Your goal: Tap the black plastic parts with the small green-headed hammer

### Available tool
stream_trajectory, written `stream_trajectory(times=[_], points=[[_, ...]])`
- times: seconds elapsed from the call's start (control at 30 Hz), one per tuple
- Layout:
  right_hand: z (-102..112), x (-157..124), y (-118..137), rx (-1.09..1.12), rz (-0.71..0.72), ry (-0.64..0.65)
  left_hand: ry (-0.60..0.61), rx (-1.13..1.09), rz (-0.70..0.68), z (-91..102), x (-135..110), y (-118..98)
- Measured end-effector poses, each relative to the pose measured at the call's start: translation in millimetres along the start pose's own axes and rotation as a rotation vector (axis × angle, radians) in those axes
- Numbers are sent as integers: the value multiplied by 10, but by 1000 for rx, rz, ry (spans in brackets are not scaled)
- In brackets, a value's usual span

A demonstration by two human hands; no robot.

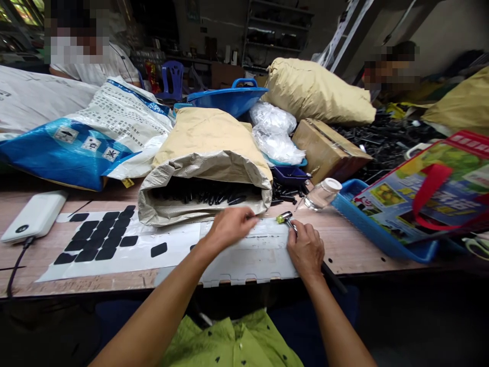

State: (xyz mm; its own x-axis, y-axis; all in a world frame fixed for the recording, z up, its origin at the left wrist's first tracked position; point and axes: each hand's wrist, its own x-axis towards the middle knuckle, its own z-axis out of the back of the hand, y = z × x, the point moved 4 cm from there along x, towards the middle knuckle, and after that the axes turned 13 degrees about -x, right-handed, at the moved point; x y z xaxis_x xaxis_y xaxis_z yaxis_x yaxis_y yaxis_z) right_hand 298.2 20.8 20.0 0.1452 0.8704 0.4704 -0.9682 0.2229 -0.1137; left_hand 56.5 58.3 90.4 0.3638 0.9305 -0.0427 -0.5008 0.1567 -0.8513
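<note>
My right hand (pixel 305 250) is wrapped round a small hammer (pixel 283 217) with a yellow-green tip on its head and a dark handle sticking out behind the wrist. The hammer head is just over the right end of a white board (pixel 244 260) at the table's front edge. To the left, my left hand (pixel 231 224) hovers near the board, thumb and fingers drawn together; whatever they hold, if anything, cannot be made out. Right behind it lies an open paper sack (pixel 214 127) with many black slender parts (pixel 206 196) inside its mouth.
Black rounded squares (pixel 99 234) lie on a white sheet at left, beside a white power bank (pixel 34 216). A clear jar (pixel 323 193), a blue basket (pixel 385 229) and a cardboard box (pixel 330 148) stand at right. Other people sit beyond the table.
</note>
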Motion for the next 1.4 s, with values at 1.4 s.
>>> stream_trajectory(times=[1.4], points=[[662, -347, 394, 847, 83, 246, -126, -22, -162, -356, -183, 662]])
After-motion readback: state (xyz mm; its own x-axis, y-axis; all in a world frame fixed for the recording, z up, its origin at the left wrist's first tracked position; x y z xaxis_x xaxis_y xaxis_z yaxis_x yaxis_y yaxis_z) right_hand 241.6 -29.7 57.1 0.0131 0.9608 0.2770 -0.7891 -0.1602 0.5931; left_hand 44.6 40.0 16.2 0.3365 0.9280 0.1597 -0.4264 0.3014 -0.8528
